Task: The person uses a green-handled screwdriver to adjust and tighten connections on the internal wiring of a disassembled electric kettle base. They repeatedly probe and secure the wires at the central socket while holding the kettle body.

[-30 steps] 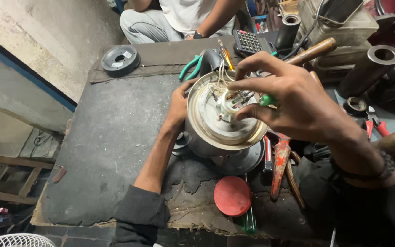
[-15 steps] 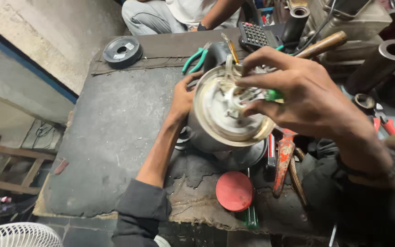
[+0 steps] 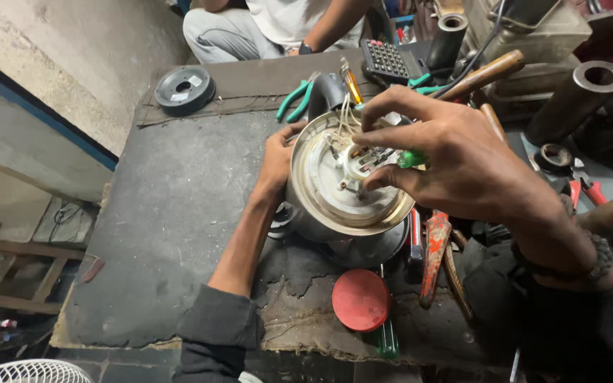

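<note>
We count one round metal heating base [image 3: 335, 191], one red round plastic lid [image 3: 360, 299], one black wire spool [image 3: 184, 89], one grey calculator [image 3: 386, 61], two hands.

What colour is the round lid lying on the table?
Red; the round lid shows clearly in the head view.

So the right hand [image 3: 455, 159] is covering most of the green-handled tool [image 3: 411, 159], only a stub is poking out, so the tip is staying hidden. The left hand [image 3: 278, 159] is wrapping behind the round metal appliance base [image 3: 345, 188], so its fingers are mostly disappearing. The person sitting across [image 3: 278, 25] is getting cut off by the top edge. The white fan guard [image 3: 26, 371] is running off the bottom.
</note>
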{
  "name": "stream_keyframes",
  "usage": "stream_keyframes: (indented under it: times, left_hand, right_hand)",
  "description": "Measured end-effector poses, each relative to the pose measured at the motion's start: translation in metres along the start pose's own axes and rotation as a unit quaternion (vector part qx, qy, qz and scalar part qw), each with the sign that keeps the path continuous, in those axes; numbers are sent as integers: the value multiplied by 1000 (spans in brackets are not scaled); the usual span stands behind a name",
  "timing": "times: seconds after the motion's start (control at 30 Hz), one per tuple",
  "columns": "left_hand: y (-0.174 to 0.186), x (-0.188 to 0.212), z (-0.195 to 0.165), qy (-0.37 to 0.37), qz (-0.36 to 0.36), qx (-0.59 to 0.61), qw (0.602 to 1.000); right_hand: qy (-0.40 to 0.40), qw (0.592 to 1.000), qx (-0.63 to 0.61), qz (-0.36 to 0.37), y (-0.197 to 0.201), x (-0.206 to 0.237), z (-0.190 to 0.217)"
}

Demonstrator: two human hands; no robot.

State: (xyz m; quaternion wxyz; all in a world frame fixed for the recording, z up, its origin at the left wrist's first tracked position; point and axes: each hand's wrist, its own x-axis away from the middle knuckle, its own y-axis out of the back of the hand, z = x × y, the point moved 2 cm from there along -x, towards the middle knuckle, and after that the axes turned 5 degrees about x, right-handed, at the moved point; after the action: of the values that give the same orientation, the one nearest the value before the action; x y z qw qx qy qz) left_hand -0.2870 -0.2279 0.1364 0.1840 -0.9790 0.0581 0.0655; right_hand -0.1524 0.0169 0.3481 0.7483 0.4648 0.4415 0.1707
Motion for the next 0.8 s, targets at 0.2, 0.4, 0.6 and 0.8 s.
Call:
stream_keyframes:
  times: [0.2,0.4,0.6,0.8]
  left_hand:
    - [0,3,-2,-7,2,-14,1000]
    - [3,0,0,-27,3,-62,998]
    - [3,1,-1,-33,14,-47,998]
    - [-5,5,-11,-23,30,-17,999]
  right_hand:
    - [-7,1000,14,1,0,5,-1]
    - [-1,1000,2,-4,3,3,3]
    - [-16,1000,8,-2,5,2,6]
    - [6,1000,4,-7,-8,15,-11]
